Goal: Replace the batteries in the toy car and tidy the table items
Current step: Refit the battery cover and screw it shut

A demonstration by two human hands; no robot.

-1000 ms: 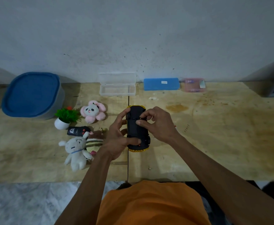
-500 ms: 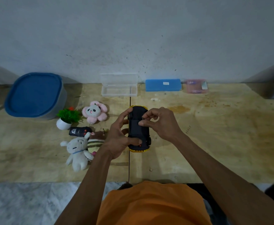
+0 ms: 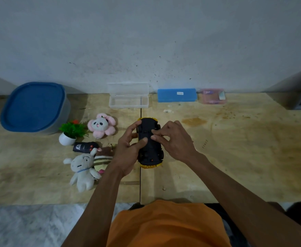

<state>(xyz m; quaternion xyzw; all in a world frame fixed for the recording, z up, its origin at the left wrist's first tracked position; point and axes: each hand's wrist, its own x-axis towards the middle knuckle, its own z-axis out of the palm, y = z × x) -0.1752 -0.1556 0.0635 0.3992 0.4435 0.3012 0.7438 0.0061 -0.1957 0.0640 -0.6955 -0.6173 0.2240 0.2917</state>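
Car [image 3: 149,145] upturned, gripped by left hand [image 3: 128,152]; right hand [image 3: 174,139] fingertips pinching at underside hatch. Probably light, rigid, smooth plastic; best gripped across flanks.

- I've got the wooden counter [image 3: 235,157], seam down its middle.
- Back edge: blue-lidded tub [image 3: 33,106], clear case [image 3: 128,99], blue box [image 3: 176,95], pink box [image 3: 212,96].
- Left side: potted plant [image 3: 69,132], pink plush [image 3: 101,125], black remote [image 3: 84,147], white plush [image 3: 82,170].
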